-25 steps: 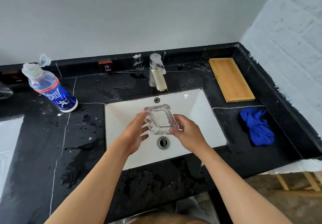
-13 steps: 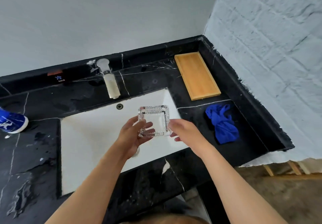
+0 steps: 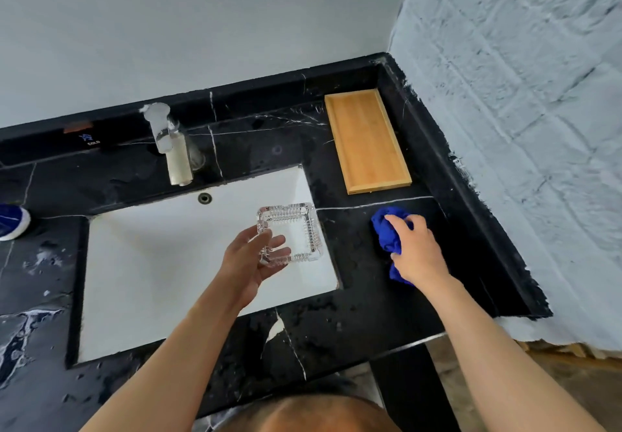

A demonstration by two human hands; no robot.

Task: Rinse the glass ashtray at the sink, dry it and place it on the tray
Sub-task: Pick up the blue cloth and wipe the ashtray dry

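A square ribbed glass ashtray hangs over the right end of the white sink, gripped at its near left corner by my left hand. My right hand rests on a crumpled blue cloth on the black counter right of the sink, fingers curled into its folds. A wooden tray lies behind the cloth, near the corner of the walls, with nothing on it.
A chrome faucet stands behind the sink. A blue bottle shows partly at the left edge. The black marble counter is wet in patches. A rough painted wall bounds the right side.
My right hand let go of the ashtray and moved right onto the blue cloth. The left hand alone now holds the ashtray. The view swung to the right.
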